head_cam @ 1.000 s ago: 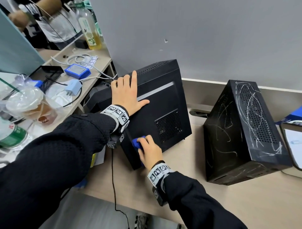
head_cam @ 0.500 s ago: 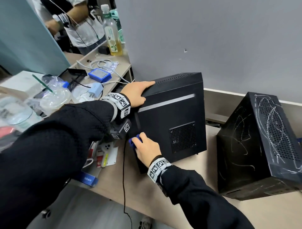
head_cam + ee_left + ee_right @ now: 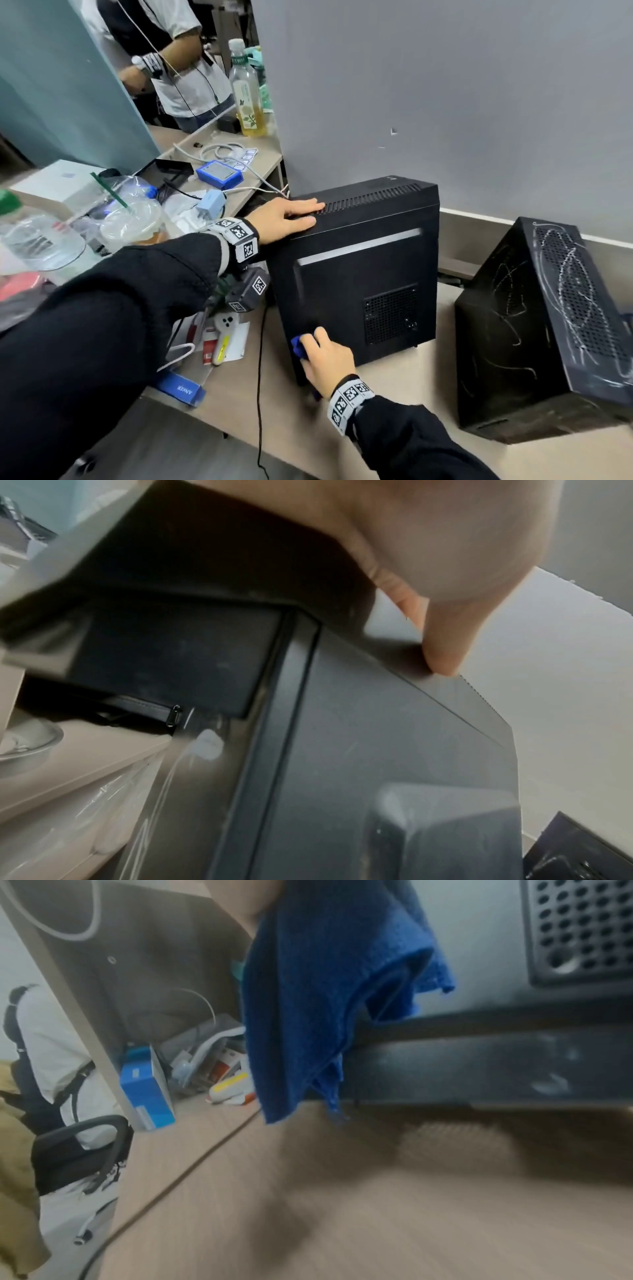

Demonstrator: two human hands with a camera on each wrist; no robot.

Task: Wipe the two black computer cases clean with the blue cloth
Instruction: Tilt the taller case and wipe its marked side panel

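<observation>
A black computer case [image 3: 359, 270] with a silver stripe stands upright on the desk near the wall. My left hand [image 3: 287, 217] lies flat on its top front edge, fingers straight; the thumb [image 3: 441, 642] presses the top edge in the left wrist view. My right hand [image 3: 325, 356] holds the blue cloth [image 3: 298, 346] against the lower front corner of this case. The cloth [image 3: 308, 1001] hangs bunched from the fingers over the case's bottom edge. A second black case [image 3: 544, 329], covered in white scribble marks, stands to the right, untouched.
Left of the case the desk [image 3: 239, 404] holds a white handheld device [image 3: 222, 339], a blue box [image 3: 181, 387] and a black cable [image 3: 260, 377]. Behind are plastic cups [image 3: 130, 219], a blue device [image 3: 219, 174] and a bottle [image 3: 246, 92]. Another person [image 3: 164, 51] stands at the back.
My left hand slid from the case's side panel up onto its top edge. My right hand with the cloth moved down toward the case's lower front corner. The head view shifted.
</observation>
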